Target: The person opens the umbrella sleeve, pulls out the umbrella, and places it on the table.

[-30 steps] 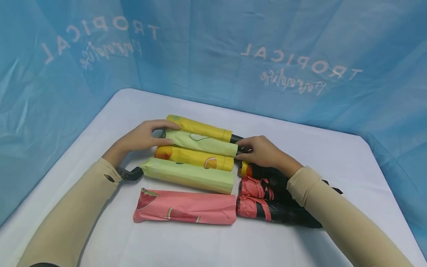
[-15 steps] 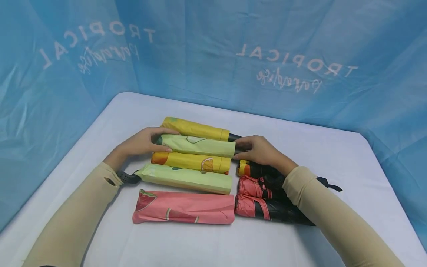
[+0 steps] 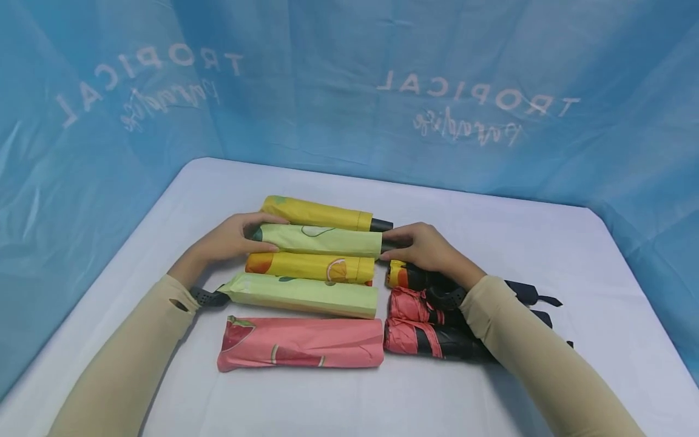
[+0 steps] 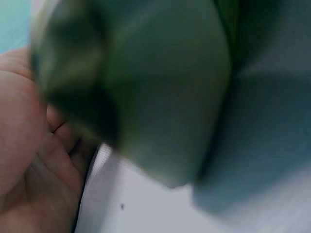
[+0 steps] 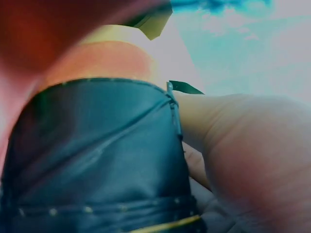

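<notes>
A light green rolled umbrella sleeve (image 3: 322,240) printed with avocados lies across the back of the table. Its left end is held between the thumb and fingers of my left hand (image 3: 224,238). At the right end, my right hand (image 3: 423,247) pinches the dark handle sticking out of it. A yellow sleeved umbrella (image 3: 322,213) lies just behind; a yellow one with orange slices (image 3: 306,267) lies just in front. The green end (image 4: 165,97) fills the left wrist view beside the palm. In the right wrist view, a black umbrella (image 5: 97,141) partly hides the hand.
Nearer to me are another light green sleeve (image 3: 306,295) and a pink watermelon sleeve (image 3: 300,343). Folded dark umbrellas with yellow (image 3: 401,275), red (image 3: 409,305) and pink (image 3: 404,337) ends lie under my right forearm. Blue curtain (image 3: 306,91) rises behind the white table (image 3: 273,400).
The light green avocado sleeve has shifted slightly left and nearer, its left end most, with my left hand. Both hands keep hold. The head view has turned a little.
</notes>
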{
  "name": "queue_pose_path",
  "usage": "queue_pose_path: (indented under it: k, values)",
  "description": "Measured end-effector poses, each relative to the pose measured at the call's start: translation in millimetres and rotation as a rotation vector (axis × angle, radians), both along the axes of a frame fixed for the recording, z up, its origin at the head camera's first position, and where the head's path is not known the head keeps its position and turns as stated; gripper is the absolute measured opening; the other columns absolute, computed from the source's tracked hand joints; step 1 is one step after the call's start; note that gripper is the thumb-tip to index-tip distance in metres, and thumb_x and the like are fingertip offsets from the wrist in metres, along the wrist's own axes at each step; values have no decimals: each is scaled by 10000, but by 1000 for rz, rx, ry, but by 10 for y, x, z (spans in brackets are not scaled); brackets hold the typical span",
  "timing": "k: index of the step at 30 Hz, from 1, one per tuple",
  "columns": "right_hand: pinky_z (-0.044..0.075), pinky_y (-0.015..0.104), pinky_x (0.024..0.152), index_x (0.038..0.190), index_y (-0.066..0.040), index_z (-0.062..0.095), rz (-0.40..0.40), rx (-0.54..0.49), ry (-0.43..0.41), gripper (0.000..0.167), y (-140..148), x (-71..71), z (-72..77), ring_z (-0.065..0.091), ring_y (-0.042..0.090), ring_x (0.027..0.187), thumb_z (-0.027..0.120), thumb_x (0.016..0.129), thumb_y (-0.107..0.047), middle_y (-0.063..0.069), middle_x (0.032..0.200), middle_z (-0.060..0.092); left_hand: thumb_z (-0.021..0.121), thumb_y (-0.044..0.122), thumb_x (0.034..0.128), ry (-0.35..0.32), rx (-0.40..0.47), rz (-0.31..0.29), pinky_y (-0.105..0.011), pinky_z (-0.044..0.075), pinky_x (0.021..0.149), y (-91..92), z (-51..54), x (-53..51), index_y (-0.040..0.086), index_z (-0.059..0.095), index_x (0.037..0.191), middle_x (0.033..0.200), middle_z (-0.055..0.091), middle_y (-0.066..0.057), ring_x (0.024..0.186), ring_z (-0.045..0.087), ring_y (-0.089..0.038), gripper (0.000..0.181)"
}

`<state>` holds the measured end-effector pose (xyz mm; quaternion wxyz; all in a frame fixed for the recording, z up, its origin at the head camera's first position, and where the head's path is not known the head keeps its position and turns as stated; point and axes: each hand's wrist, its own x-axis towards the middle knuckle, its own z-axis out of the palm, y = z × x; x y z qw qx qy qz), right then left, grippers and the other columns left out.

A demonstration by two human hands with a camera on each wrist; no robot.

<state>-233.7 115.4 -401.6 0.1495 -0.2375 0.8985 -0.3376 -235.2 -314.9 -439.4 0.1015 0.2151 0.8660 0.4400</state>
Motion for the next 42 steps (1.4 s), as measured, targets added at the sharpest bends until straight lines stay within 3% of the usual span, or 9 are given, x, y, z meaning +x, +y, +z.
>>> queue_pose_path:
  k: [5, 12, 19, 23, 27, 35, 42]
  values:
    - [545, 403, 860, 1372, -157, 671, -40, 14, -13, 534, 23, 22, -32, 661, 187, 1118, 794, 906, -386, 43, 1280, 698, 836, 324, 875, 5, 5, -30, -565, 274, 1166, 1, -8, -38, 277, 634, 1395, 1410, 585, 19, 1380, 430, -225, 559]
    - [519, 381, 803, 1349, -175, 690, -36, 19, -10, 479, 80, 60, -19, 661, 190, 1095, 783, 920, -366, 49, 1284, 695, 834, 310, 878, -11, 22, -60, -532, 310, 1152, 17, -48, -80, 282, 629, 1393, 1408, 582, 38, 1353, 456, -205, 554]
    - [524, 489, 970, 1299, -227, 723, -43, -6, -8, 392, 216, 45, -32, 627, 218, 1203, 784, 925, -327, 30, 1300, 685, 831, 228, 883, -18, 13, -44, -524, 335, 1132, 66, 34, -61, 238, 632, 1391, 1407, 583, 3, 1327, 469, -221, 545]
    - [525, 477, 969, 1292, -231, 726, -43, -24, -31, 382, 248, 31, -44, 630, 207, 1196, 784, 925, -323, 28, 1301, 683, 813, 159, 896, -14, 8, -32, -544, 308, 1151, 102, 77, -8, 184, 621, 1402, 1426, 571, -35, 1363, 445, -256, 542]
    - [532, 463, 949, 1308, -220, 718, -34, -20, -51, 397, 254, 33, -34, 630, 216, 1198, 777, 931, -331, 50, 1327, 670, 809, 137, 896, -18, 16, -28, -552, 289, 1161, 118, 60, 8, 148, 614, 1408, 1437, 563, -57, 1376, 431, -277, 548]
    - [513, 500, 984, 1294, -216, 727, -45, -10, -38, 377, 409, 54, -22, 621, 236, 1214, 781, 929, -297, 40, 1296, 686, 826, 260, 889, 0, 8, -60, -547, 291, 1166, 89, -18, -84, 256, 628, 1393, 1427, 572, 10, 1381, 436, -227, 541]
    - [500, 504, 1005, 1307, -207, 720, -41, -19, -59, 390, 506, 45, -41, 609, 233, 1241, 779, 930, -287, 30, 1303, 685, 827, 276, 888, 20, -10, -72, -571, 266, 1167, 52, -41, -68, 242, 631, 1389, 1417, 577, -6, 1378, 427, -249, 539]
